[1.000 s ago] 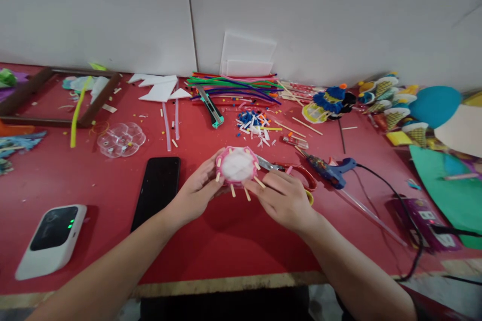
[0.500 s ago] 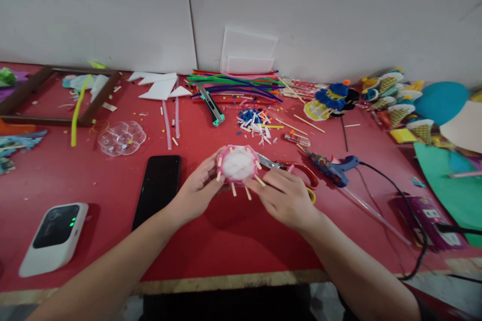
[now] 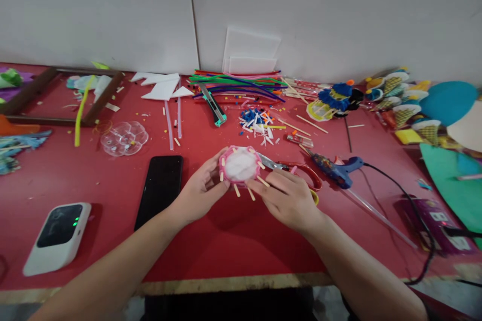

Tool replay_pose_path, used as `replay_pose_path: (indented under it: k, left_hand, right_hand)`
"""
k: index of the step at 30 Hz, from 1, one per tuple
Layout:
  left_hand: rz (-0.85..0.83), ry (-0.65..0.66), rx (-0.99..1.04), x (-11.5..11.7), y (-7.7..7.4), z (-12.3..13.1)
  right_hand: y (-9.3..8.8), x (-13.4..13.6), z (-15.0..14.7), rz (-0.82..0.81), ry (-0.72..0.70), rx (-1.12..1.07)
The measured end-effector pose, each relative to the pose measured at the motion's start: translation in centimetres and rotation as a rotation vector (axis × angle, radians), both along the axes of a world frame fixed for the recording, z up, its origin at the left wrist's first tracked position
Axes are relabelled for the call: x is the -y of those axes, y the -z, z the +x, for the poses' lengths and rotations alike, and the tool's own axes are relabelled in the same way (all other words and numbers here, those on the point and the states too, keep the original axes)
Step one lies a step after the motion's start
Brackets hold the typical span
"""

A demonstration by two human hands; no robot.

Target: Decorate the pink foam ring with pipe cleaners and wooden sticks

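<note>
A small round craft piece (image 3: 240, 165), pink-rimmed with a white fluffy centre and short wooden sticks poking out around it, is held above the red table (image 3: 233, 241). My left hand (image 3: 198, 191) grips its left edge with fingers curled. From the right, my right hand (image 3: 288, 198) pinches its lower right edge near the sticks. Red-handled scissors (image 3: 297, 170) lie just behind my right hand.
A black phone (image 3: 160, 183) lies left of my hands and a white device (image 3: 56, 238) with a green light sits near the front left. A blue glue gun (image 3: 337, 169) with its cable is right. Pipe cleaners (image 3: 237, 85), a cutter (image 3: 213, 105) and foam scraps lie behind.
Both hands keep hold of the craft piece with almost no movement. The view has shifted slightly, so everything sits a little to the right.
</note>
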State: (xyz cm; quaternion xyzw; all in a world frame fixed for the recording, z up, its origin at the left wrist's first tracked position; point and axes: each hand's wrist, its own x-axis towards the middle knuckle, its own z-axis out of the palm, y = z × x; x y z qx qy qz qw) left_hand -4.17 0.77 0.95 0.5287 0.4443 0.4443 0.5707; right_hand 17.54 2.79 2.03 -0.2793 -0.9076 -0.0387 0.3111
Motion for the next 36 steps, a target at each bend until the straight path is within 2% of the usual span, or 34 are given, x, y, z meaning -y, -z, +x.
replay_pose_path:
  k: [13, 20, 26, 29, 32, 36]
  left_hand:
    - [-0.012, 0.004, 0.074, 0.0, -0.1, 0.2]
    - [-0.053, -0.020, 0.020, 0.0, 0.1, 0.3]
    - [-0.035, -0.067, 0.017, -0.1, 0.9, 0.5]
    - [-0.032, -0.077, -0.007, -0.1, 1.1, 0.6]
    - [-0.009, -0.069, -0.041, -0.1, 1.2, 0.6]
    - [0.001, -0.039, -0.085, 0.1, 1.1, 0.6]
  right_hand:
    - [0.0, 0.1, 0.1, 0.008, -0.010, 0.015]
    - [-0.1, 0.1, 0.0, 0.008, -0.023, 0.013]
    - [0.1, 0.2, 0.2, -0.028, -0.041, -0.052]
    - [-0.2, 0.3, 0.5, -0.082, -0.100, -0.097]
    - [-0.8, 0.3, 1.1, -0.137, -0.157, -0.123]
    - [-1.1, 0.2, 1.7, -0.131, -0.139, -0.190]
